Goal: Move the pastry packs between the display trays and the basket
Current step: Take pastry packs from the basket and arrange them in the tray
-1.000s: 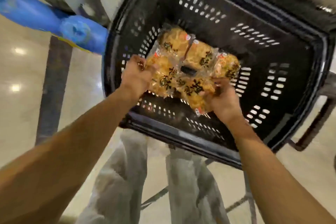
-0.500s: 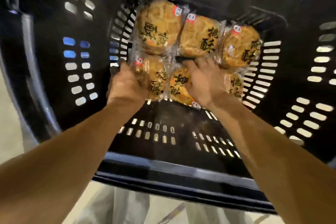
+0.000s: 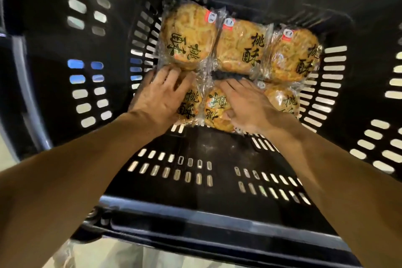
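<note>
Head view is showing the left hand (image 3: pixel 162 93) and right hand (image 3: pixel 245 102) lying flat-fingered, seemingly ungripping, on light, crumbly, slippery-wrapped pastry packs (image 3: pixel 239 48) in the basket (image 3: pixel 195 217), best pinched by wrapper edges.

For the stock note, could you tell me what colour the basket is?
Black, with slotted walls and floor; the basket shows in the head view.

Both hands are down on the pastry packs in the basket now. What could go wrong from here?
1. The left hand and right hand lie flat on the near packs; pressing could crumble the pastries.
2. The wrappers overlap, so lifting one pack may drag the far packs along or drop one.
3. The basket walls are slotted; a loose wrapper edge at the sides might snag.
</note>
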Available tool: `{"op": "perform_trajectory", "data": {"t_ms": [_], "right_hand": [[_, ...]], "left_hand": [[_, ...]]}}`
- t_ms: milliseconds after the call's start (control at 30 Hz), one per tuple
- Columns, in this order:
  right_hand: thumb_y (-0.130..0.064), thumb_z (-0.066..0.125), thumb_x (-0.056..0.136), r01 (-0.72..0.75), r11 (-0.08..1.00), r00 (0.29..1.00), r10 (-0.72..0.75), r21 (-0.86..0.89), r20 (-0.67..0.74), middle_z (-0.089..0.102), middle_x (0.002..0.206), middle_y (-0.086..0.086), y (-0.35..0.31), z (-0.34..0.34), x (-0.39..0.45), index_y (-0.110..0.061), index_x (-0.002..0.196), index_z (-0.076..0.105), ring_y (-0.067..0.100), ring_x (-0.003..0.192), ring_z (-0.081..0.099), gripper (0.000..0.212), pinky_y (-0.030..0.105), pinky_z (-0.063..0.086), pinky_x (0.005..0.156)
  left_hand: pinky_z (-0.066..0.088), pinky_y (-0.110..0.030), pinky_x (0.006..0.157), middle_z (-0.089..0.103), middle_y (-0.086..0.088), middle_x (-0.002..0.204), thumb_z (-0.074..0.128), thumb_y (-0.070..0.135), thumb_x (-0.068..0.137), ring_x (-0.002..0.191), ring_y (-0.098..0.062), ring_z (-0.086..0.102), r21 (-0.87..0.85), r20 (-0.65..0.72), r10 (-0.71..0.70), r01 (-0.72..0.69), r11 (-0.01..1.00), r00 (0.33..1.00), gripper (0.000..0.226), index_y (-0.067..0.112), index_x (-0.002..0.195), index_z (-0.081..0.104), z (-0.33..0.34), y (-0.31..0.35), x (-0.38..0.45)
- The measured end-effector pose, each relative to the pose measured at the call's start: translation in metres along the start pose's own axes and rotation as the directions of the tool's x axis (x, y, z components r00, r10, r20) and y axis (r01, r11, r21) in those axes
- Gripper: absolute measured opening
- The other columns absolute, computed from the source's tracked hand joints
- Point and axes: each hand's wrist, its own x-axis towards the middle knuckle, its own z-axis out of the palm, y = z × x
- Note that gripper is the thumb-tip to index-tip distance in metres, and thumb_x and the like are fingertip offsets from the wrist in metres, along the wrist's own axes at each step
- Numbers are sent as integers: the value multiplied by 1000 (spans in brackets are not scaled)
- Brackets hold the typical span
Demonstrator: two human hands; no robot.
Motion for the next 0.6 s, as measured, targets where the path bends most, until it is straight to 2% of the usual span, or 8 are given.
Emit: {"op": "perform_trajectory", "data": {"t_ms": [200,333,467,600], "right_hand": [[-23,69,92,-15,999,999,13,50,37,35,155,1,1,-5,3,-19,159,17,23,143,28,85,40,14,123],[-19,68,92,-112,991,994,113,73,-12,26,159,8,-15,-22,-19,-18,160,15,27,148,20,86,39,16,123],[-26,63,97,-190,965,978,202,178,-51,17,165,9,-35,-56,-92,-20,159,18,29,152,14,77,38,11,124],[-31,58,100,-312,899,929,356,307,-99,19,165,7,-60,-128,-221,-21,158,26,28,151,19,67,37,18,123]], "left_hand": [[12,-47,124,27,-4,155,84,42,75,148,-25,20,-57,-13,26,-27,998,1000,109,33,156,11,2,-10,0],[17,-49,124,20,-6,158,76,42,85,150,-27,15,-11,34,-12,12,1000,999,104,29,158,3,-20,-3,-11],[23,-49,122,23,-10,160,66,44,92,149,-30,23,34,-11,-36,37,999,999,91,23,157,6,-68,7,-55],[30,-45,115,30,-11,157,63,45,94,141,-30,35,80,-55,42,-37,996,998,82,21,157,17,-155,40,-136]]}}
